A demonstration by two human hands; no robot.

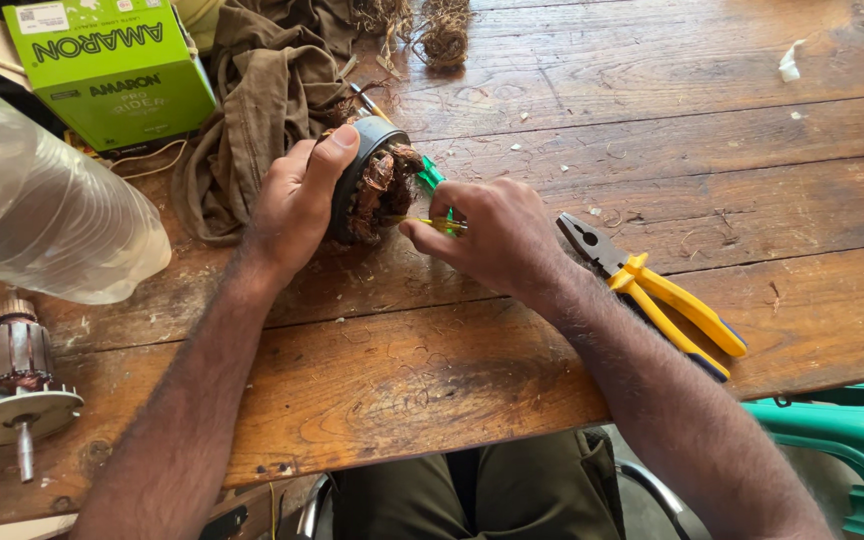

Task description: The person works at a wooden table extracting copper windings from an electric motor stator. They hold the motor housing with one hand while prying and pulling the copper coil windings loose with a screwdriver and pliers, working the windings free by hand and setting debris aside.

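The left hand (292, 205) holds a round motor stator with a dark metal ring and copper-brown windings (372, 180), tilted on edge above the worn brown wooden bench (572, 150). The left grip is closed around the ring, thumb over the top rim and fingers behind. The right hand (487, 235) sits just beside the stator on its right. Its grip is narrow: thumb and fingertips pinch a thin yellow strip (422, 221) that reaches to the windings. A green-handled tool (430, 175) lies partly hidden behind the right hand; whether the hand touches it cannot be told.

Pliers with yellow handles and dark jaws (652, 290) lie on the bench just beside the right wrist. A crumpled olive-brown cloth (252, 90) lies behind the left hand. A green cardboard box (107, 65) stands at the far left, with a clear plastic bottle (42, 210) in front of it. A motor armature with a shaft and pale disc (14, 385) rests near the left bench edge.
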